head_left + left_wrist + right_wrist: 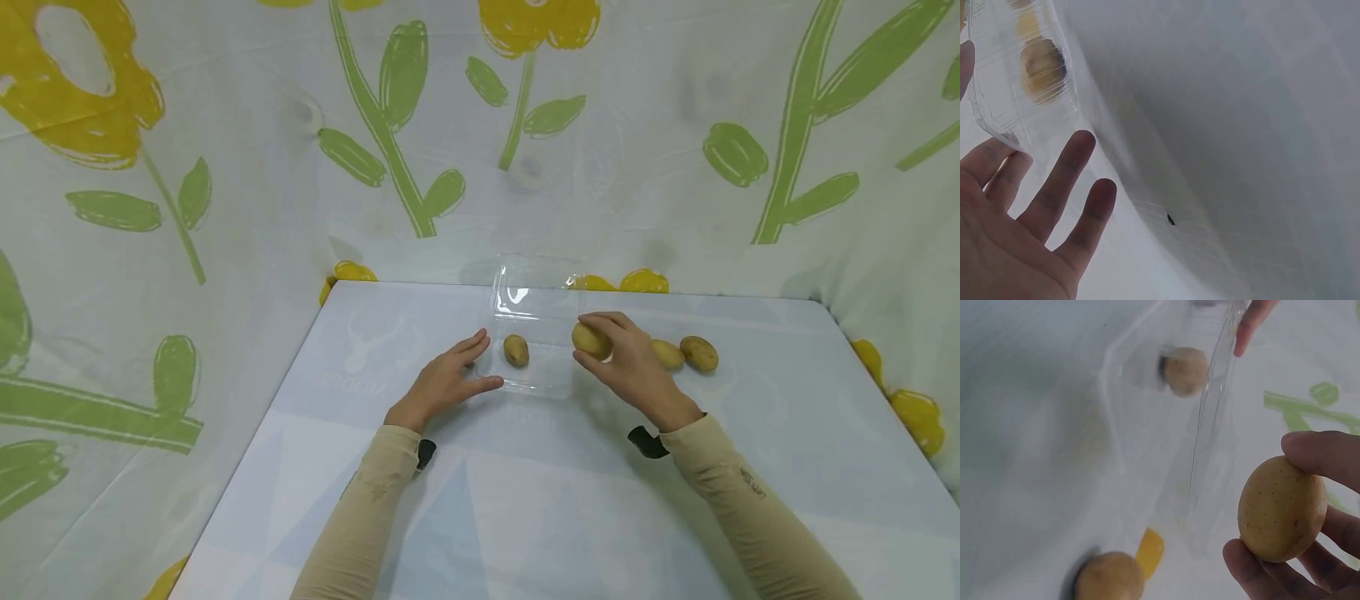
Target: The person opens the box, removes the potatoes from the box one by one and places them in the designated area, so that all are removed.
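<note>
A clear plastic container (550, 379) with its lid (536, 292) raised at the back stands near the table's far edge. One potato (516, 350) lies inside it. My left hand (447, 377) is at the container's left side, fingers spread and fingertips right at its wall. In the left wrist view, the left hand (1029, 219) shows two fingers extended away from the plastic. My right hand (630, 362) pinches another potato (1282, 509) between thumb and fingers, over the container's right edge in the head view.
Two more potatoes lie on the table to the right, one (667, 355) partly behind the right hand and one (699, 354) farther out. A flower-printed curtain (615, 192) hangs behind the table (525, 500) and along its sides.
</note>
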The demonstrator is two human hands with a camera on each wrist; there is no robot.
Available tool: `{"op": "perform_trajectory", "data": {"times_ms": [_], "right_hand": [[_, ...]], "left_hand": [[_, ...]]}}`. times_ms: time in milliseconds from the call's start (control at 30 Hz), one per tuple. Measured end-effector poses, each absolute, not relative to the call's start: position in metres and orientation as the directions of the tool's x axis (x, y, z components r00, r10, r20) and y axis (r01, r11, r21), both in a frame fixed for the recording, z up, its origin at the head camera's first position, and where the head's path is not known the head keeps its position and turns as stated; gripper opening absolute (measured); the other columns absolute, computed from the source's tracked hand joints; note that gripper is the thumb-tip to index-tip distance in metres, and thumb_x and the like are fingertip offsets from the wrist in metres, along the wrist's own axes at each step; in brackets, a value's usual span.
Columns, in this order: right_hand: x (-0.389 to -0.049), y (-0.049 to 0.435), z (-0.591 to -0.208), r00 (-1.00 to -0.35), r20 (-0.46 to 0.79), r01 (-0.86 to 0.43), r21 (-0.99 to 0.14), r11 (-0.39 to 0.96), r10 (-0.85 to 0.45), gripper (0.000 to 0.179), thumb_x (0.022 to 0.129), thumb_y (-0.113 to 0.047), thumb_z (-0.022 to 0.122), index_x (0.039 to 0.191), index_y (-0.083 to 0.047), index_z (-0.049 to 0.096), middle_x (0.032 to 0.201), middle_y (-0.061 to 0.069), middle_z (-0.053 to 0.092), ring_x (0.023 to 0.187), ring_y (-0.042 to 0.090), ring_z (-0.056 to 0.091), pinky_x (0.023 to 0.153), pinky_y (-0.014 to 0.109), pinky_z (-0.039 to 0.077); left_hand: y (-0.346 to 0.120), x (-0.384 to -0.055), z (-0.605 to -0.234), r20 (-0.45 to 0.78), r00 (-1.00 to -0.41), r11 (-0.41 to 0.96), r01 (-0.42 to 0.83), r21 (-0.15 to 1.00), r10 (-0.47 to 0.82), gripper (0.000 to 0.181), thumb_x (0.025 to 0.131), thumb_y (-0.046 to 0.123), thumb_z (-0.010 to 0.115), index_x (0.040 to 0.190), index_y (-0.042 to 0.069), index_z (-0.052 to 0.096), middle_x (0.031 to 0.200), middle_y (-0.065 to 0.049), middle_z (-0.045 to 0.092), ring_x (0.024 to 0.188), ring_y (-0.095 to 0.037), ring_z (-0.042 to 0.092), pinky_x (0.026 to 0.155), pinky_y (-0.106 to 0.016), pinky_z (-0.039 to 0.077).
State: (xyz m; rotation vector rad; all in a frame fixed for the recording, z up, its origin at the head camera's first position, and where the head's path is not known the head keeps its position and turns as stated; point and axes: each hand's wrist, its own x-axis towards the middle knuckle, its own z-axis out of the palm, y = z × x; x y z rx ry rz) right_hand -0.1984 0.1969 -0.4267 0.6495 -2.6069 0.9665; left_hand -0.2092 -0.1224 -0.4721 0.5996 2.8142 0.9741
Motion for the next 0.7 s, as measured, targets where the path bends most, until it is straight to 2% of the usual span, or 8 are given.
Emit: {"op": "perform_trajectory", "data": {"times_ms": [200,500,600,700], "right_hand": [[-0.187,0.221,-0.432,-0.867,0.43,-0.466,-0.522,0.715,-0.251,0.052,0.085,-0.016,0.084,0.132,-0.004,0.065,0.131,0.01,0.061,0.113,0.027,0.062,0.088,0.044,0.055],[-0.181,0.251,-0.433,-0.863,0.463,-0.445,-0.505,0.74,-0.203,0.051,0.083,-0.01,0.085,0.129,-0.002,0.066,0.128,0.016,0.062,0.109,0.032,0.061,0.081,0.046,0.052],[-0.179,0.261,-0.432,-0.859,0.48,-0.433,-0.496,0.753,-0.179,0.052,0.081,-0.008,0.086,0.128,-0.001,0.066,0.127,0.017,0.062,0.107,0.032,0.062,0.082,0.031,0.051],[-0.177,0.271,-0.43,-0.857,0.492,-0.421,-0.498,0.759,-0.153,0.052,0.079,-0.008,0.088,0.127,-0.002,0.068,0.126,0.017,0.063,0.107,0.032,0.062,0.081,0.013,0.043]], "left_hand": [[-0.122,-0.208,-0.472,0.021,-0.914,0.724,0.334,0.604,0.405,0.088,0.089,0.062,0.069,0.158,0.017,0.038,0.165,0.013,0.024,0.138,-0.017,0.049,0.117,-0.045,0.033],[-0.122,-0.208,-0.471,0.029,-0.921,0.738,0.33,0.589,0.388,0.086,0.089,0.063,0.068,0.157,0.019,0.039,0.164,0.012,0.026,0.141,-0.017,0.045,0.117,-0.045,0.034],[-0.121,-0.208,-0.471,0.02,-0.922,0.743,0.324,0.585,0.386,0.086,0.089,0.064,0.067,0.157,0.019,0.038,0.164,0.012,0.026,0.141,-0.017,0.045,0.117,-0.045,0.034],[-0.121,-0.209,-0.472,0.022,-0.922,0.744,0.325,0.584,0.385,0.086,0.089,0.063,0.067,0.157,0.019,0.038,0.165,0.012,0.026,0.14,-0.017,0.046,0.117,-0.046,0.034]]}}
